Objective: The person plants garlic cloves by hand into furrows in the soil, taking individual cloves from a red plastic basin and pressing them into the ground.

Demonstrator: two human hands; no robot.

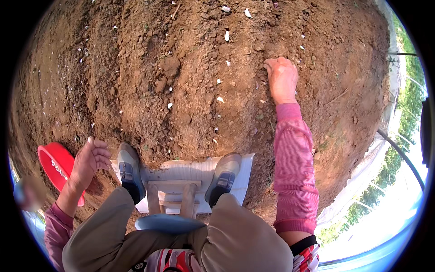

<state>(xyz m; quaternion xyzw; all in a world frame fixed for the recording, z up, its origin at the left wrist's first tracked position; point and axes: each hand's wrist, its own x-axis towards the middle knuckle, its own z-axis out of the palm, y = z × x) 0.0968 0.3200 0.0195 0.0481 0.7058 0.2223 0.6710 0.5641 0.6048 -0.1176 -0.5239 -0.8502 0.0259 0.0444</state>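
Note:
My right hand (282, 80) reaches down to the brown soil (193, 74), its fingers bent and the back of the hand facing up. The fingertips touch or nearly touch the ground; whether they pinch anything is hidden. Rows of pale garlic cloves run up the soil, with one clove (227, 36) left of that hand and another clove (302, 47) beyond it. Above the ground at lower left is my left hand (91, 159), thumb apart and fingers loosely curled, with nothing visible in it. A red plastic bowl (64, 154) lies tilted beside it, holding small whitish pieces.
My shoes (128, 166) rest on a pale sheet (244, 173), with a small wooden stool (175, 187) between them. Clods (170, 65) and ridges make the soil uneven. Sheeting (367, 159) and a dark curved pipe (402, 154) border the right. A blurred round patch (30, 193) is at far left.

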